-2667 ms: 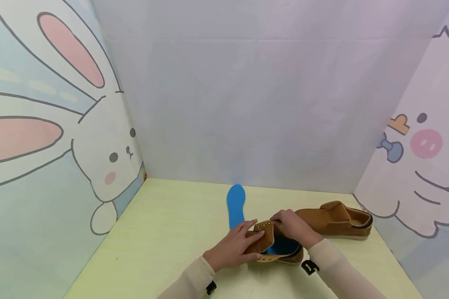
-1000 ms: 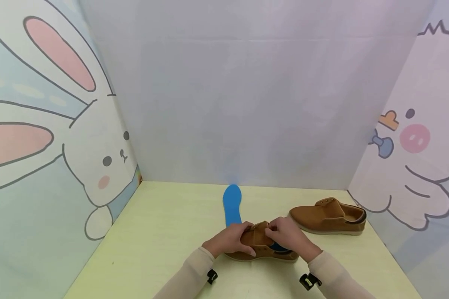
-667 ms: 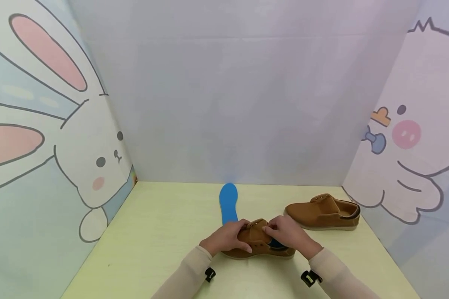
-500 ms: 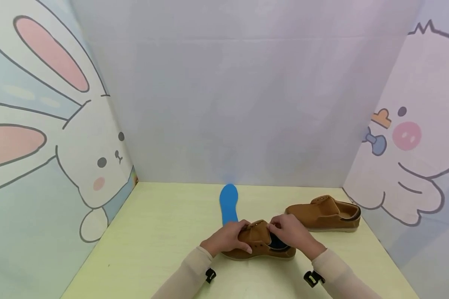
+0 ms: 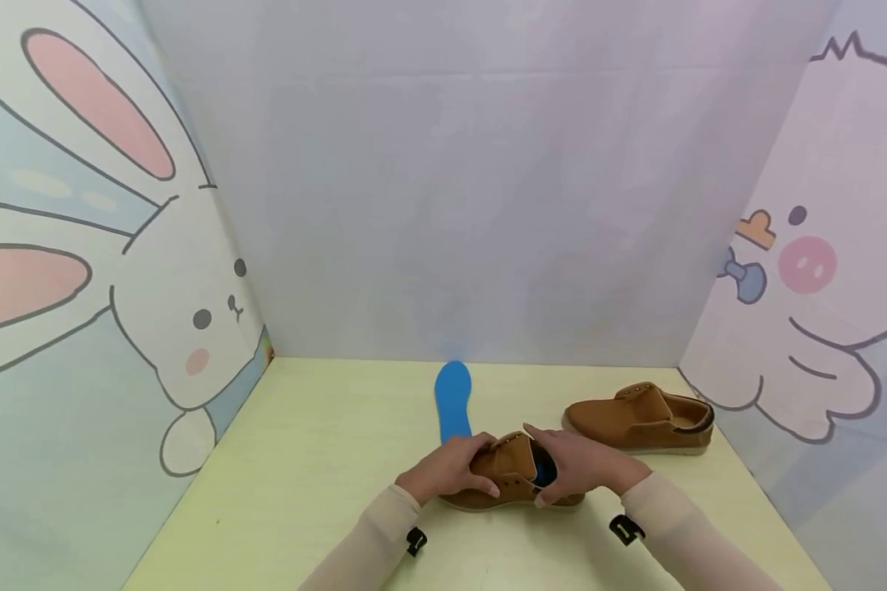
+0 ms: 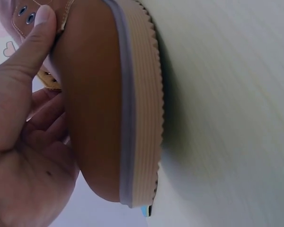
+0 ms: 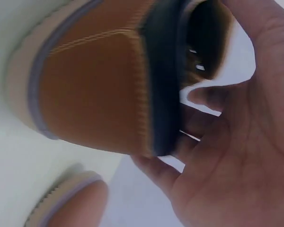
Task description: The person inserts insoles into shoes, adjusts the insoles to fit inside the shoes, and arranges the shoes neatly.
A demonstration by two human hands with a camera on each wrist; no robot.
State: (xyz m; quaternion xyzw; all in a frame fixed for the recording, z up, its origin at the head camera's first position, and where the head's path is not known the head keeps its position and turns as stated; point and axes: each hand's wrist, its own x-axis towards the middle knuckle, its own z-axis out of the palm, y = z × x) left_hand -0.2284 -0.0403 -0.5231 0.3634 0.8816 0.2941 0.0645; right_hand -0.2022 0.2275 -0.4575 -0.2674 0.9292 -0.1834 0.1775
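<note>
A brown lace-up shoe (image 5: 513,492) without laces lies on its sole, toe to the left. Blue shows inside its opening. My left hand (image 5: 447,472) grips its front part; in the left wrist view the thumb (image 6: 35,35) presses beside the eyelets, fingers on the far side. Spread about the heel opening is my right hand (image 5: 584,464), thumb on the near side and fingers on the far side. In the right wrist view the fingers reach past the dark heel collar (image 7: 163,80), the palm apart from it; the shoe is blurred there.
A second brown shoe (image 5: 636,423) stands behind and to the right, toe left. A blue insole (image 5: 453,398) lies flat behind the first shoe, its near end hidden. The pale yellow tabletop (image 5: 325,427) meets a grey back curtain and cartoon-printed side walls.
The right hand has let go of the shoe's tongue area and spread around the heel opening. Earlier, the left hand shifted to grip the front, and the eyelet flaps came together over the tongue.
</note>
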